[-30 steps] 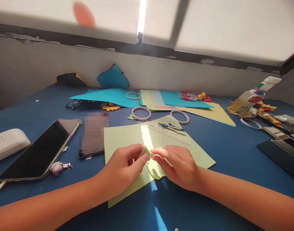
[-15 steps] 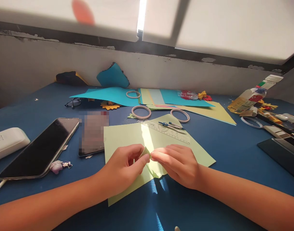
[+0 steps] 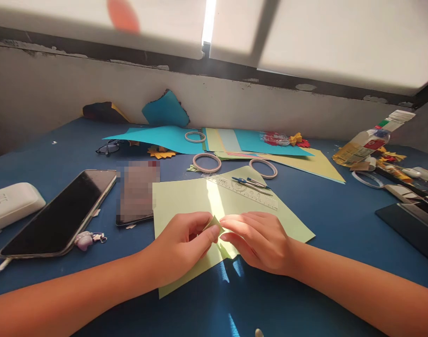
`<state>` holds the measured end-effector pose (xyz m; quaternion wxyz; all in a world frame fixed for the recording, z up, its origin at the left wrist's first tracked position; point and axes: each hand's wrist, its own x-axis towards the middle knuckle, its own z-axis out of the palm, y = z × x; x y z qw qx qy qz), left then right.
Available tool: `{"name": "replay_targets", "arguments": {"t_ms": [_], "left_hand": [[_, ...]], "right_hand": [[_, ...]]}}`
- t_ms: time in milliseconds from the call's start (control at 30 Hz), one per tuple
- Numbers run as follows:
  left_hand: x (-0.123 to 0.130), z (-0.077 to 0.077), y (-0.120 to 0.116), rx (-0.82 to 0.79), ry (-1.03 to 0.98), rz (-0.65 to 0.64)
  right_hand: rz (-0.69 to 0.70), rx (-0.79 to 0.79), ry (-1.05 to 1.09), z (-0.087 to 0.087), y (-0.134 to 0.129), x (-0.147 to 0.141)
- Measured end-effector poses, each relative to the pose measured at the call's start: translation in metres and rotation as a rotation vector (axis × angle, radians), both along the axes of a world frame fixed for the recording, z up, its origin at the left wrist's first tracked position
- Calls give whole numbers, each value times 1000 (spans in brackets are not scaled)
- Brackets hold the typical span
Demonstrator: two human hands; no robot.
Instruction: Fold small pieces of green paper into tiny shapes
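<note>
Blue table (image 3: 322,290) is bearing green sheet (image 3: 180,199) (ruler (image 3: 258,199), compass (image 3: 242,181) lying atop) | left hand (image 3: 185,238) is pinching paper piece (image 3: 214,222) | right hand (image 3: 263,241) is flanking it, fingers parted, contact unclear

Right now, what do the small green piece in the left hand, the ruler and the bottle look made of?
Small green piece: probably matte paper, by its thin, crisp edge.
Ruler: probably plastic, clear and smooth; the green sheet shows through it.
Bottle: glossy and transparent, yellowish contents showing through; glass or plastic, I can't tell.
</note>
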<state>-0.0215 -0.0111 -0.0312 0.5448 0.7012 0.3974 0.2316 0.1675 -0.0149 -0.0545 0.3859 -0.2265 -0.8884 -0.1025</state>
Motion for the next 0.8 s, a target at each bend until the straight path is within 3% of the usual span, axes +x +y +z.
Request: {"name": "replay_targets", "arguments": {"t_ms": [167, 567, 700, 800], "left_hand": [[0, -1, 0, 11, 15, 10], [-1, 0, 0, -31, -46, 38], [-1, -1, 0, 63, 39, 86], [1, -1, -1, 145, 147, 52]], "right_hand": [[20, -19, 9, 0, -1, 0], [5, 101, -31, -2, -2, 3], [-5, -32, 36, 0, -2, 0], [-25, -152, 93, 1, -2, -3]]}}
